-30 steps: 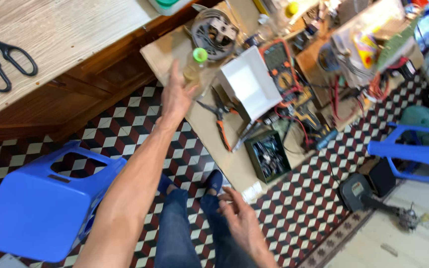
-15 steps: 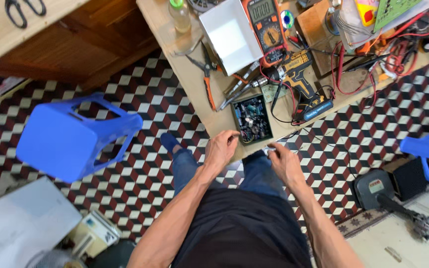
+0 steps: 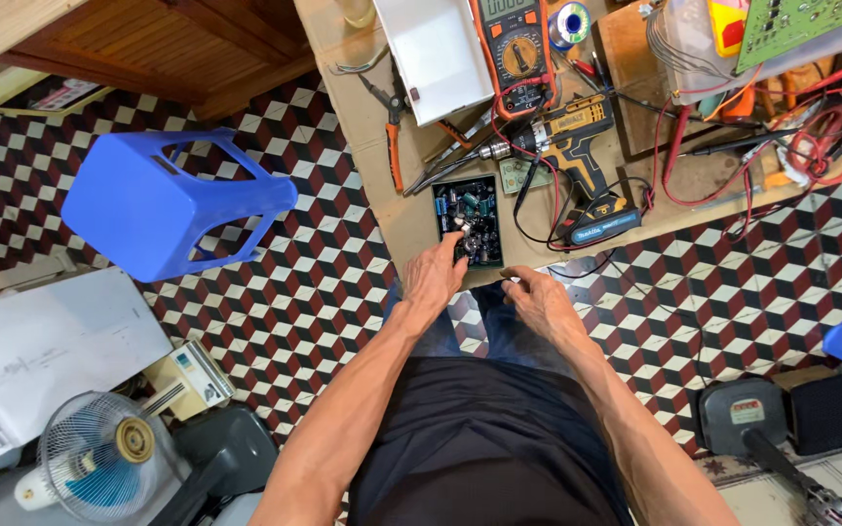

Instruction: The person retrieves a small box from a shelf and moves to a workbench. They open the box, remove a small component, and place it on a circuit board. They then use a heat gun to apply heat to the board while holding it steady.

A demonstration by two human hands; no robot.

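My left hand [image 3: 438, 271] rests at the near edge of the workbench [image 3: 382, 166], its fingertips dipping into a small dark tray of electronic parts [image 3: 471, 218]. Whether a part is pinched between those fingers is hidden. My right hand [image 3: 536, 298] hovers just off the bench edge, to the right of the tray, with fingers curled and thumb and forefinger pressed together on something tiny that I cannot make out. A yellow and black cordless drill [image 3: 577, 161] lies right behind the tray.
The bench holds an orange multimeter [image 3: 513, 51], a white box [image 3: 436, 54], orange-handled pliers [image 3: 394, 131], red and black wires [image 3: 733, 146] and a green circuit board [image 3: 811, 24]. A blue plastic stool [image 3: 163, 205] stands left on the checkered floor, a fan [image 3: 95, 458] lower left.
My view has shifted towards the bench. My left hand went from the bench edge into the parts tray, and my right hand closed in beside it.
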